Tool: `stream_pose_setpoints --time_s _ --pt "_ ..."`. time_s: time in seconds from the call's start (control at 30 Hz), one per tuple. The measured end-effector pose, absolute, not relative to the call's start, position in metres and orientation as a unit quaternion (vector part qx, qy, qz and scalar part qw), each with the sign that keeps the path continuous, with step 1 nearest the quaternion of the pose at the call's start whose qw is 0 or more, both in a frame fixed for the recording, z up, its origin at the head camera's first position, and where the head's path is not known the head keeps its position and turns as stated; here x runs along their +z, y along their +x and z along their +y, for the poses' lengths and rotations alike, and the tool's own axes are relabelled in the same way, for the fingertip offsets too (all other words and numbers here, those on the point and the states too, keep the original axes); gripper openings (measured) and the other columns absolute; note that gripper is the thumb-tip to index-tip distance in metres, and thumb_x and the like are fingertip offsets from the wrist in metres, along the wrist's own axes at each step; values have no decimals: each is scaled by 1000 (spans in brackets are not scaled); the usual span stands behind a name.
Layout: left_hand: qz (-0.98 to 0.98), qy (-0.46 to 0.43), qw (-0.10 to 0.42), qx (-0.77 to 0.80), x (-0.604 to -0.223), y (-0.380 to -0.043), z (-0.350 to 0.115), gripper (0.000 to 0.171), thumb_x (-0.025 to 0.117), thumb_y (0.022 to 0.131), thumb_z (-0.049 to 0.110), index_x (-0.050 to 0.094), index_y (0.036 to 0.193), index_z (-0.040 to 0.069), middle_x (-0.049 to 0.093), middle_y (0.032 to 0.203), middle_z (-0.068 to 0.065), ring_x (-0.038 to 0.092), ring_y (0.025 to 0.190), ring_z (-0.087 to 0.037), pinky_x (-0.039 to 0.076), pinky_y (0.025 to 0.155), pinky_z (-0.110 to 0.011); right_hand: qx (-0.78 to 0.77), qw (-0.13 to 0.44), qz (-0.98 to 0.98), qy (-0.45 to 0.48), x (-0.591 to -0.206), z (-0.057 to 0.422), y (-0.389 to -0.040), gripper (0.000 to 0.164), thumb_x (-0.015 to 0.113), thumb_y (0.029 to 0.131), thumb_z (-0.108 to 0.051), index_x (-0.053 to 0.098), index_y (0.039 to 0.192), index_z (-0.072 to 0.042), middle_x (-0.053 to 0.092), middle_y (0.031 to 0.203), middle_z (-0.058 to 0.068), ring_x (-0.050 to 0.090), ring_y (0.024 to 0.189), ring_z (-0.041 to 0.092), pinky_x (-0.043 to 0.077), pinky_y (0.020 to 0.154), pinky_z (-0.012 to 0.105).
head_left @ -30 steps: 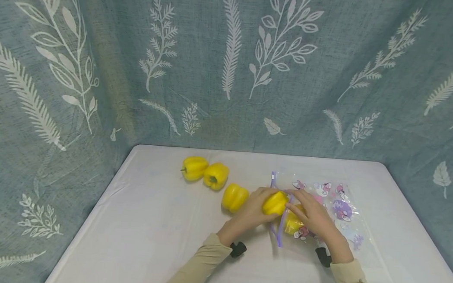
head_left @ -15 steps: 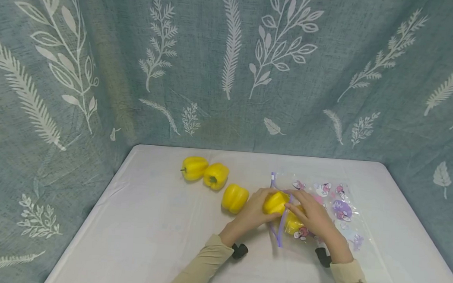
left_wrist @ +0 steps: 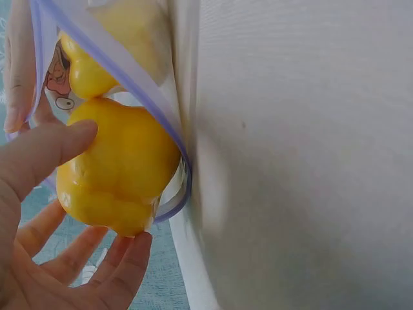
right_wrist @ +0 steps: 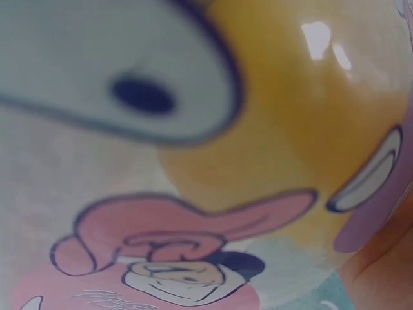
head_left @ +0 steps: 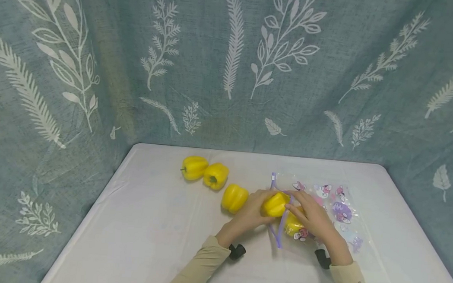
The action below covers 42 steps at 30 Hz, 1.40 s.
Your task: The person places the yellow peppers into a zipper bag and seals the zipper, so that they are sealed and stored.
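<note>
A yellow bell pepper [head_left: 276, 205] lies in the mouth of a clear zip bag [head_left: 341, 209] with purple zip edges and cartoon prints. My left hand [head_left: 250, 212] holds this pepper from its left end. In the left wrist view, the thumb [left_wrist: 74, 141] rests on its side and the fingertips touch its end. Another bell pepper [head_left: 293, 227] is inside the bag, just beyond the held one. My right hand [head_left: 313, 214] grips the bag at its opening, partly covering the inner pepper. The right wrist view is filled by blurred bag print [right_wrist: 161, 239] over yellow.
Three more yellow bell peppers lie on the white table [head_left: 136, 222]: one [head_left: 235, 198] beside my left hand, and a touching pair [head_left: 215, 176] farther back on the left. A patterned blue-green curtain [head_left: 215, 71] hangs behind the table.
The head view has shifted very slightly. My left thumb sits a little lower on the held pepper; the right hand and bag look the same.
</note>
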<state>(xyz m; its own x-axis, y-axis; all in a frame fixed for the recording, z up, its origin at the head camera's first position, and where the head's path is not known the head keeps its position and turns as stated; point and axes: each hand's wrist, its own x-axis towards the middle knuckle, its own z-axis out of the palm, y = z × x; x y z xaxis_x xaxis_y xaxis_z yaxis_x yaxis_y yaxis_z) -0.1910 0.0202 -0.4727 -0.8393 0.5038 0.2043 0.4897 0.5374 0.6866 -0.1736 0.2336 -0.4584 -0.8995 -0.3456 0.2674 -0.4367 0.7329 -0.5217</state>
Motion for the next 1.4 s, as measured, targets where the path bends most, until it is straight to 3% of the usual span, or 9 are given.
stream_pose_setpoints --time_s 0.4,0.87,1.17,1.4 --pt "857 263 23 441 -471 -190 17 60 73 78 16 47 132 10 51 128 -9 51 112 -20 46 96 -29 293 86 -927 218 -457 233 -173 39 54 93 -34 50 130 -21 54 127 5 58 105 29 51 83 51" --pt "843 230 -8 486 -469 -191 14 48 71 80 8 56 125 8 52 119 -10 52 108 -23 49 91 -33 287 90 -929 215 -458 233 -174 38 53 93 -35 52 128 -21 54 126 4 57 106 30 51 82 52" --pt "861 228 -63 451 -473 -192 17 45 73 79 12 58 121 11 56 112 -7 56 101 -20 51 86 -28 281 94 -931 214 -459 233 -174 37 53 93 -36 51 128 -22 53 127 4 57 107 31 51 81 52" --pt "842 225 -52 488 -477 -190 18 44 71 80 10 57 121 7 55 113 -10 57 103 -23 53 84 -28 280 99 -930 216 -459 233 -173 37 54 93 -35 52 128 -22 54 126 4 58 104 30 52 79 51"
